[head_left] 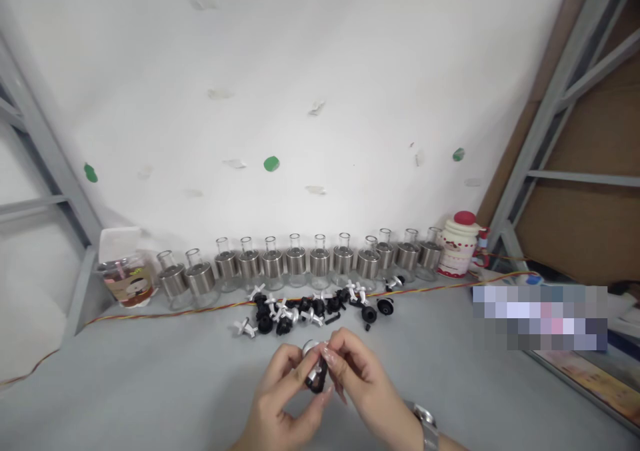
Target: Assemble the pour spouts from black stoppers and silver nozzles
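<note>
Low in the middle of the view, my left hand (283, 397) grips a small black-and-silver fitting (316, 376) between thumb and fingers. From the other side, my right hand (363, 379) pinches at the fitting's upper edge, and its fingertips hide part of it. Just beyond my hands lies a loose pile of parts: white cross-shaped pieces (245, 327), black round caps (369, 314) and small black bits (333, 318). Behind the pile stands a row of several glass bottles (273, 264) with metal bands and open necks.
A clear packaged cup (127, 281) stands at the left end of the row, and a cream jar with a red lid (456, 247) at the right. A twisted red-yellow wire (200, 313) crosses the grey table (165, 377). Grey metal frames (530, 137) flank the white wall.
</note>
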### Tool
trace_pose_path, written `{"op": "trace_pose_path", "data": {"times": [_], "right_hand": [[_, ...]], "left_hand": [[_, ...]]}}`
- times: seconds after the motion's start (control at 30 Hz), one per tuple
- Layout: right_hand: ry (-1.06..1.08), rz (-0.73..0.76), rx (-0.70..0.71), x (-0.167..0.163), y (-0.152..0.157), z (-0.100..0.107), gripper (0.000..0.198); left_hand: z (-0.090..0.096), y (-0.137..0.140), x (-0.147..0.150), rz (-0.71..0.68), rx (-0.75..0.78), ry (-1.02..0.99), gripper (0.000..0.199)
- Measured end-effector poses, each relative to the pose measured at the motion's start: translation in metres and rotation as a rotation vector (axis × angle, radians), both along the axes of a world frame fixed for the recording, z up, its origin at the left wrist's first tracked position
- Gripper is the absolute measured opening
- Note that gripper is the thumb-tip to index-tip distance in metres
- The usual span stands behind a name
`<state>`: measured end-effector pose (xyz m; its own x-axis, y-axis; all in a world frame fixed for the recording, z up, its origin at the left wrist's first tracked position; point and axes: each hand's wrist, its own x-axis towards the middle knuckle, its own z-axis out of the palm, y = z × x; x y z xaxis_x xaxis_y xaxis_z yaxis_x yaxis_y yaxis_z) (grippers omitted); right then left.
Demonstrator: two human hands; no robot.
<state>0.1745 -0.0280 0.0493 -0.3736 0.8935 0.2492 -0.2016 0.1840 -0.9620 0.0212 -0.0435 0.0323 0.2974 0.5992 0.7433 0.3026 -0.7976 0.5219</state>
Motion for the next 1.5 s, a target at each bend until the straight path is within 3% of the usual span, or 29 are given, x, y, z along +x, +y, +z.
{"op": "trace_pose_path", "data": {"times": [0.23,0.87,1.0,1.13,1.5], "right_hand": [[0.012,0.001,-0.003,-0.003,-0.001,-0.004,0.027],[0.015,0.031,0.005,-0.001,0.0,-0.005,0.029],[0.088,0.031,-0.069,-0.001,0.005,-0.002,0.03],[0.117,0.041,-0.092,0.0,0.008,0.002,0.032],[0.034,0.04,-0.014,0.001,0.001,0.004,0.028]], "left_hand": [[0.003,-0.002,0.004,0.071,0.03,-0.025,0.047],[0.002,0.001,0.005,0.017,-0.058,-0.119,0.045],[0.0,0.002,0.005,0.04,-0.179,-0.128,0.047],[-0.001,0.002,0.003,0.013,-0.316,-0.17,0.035],[-0.003,-0.001,0.001,-0.06,-0.31,-0.135,0.042]]}}
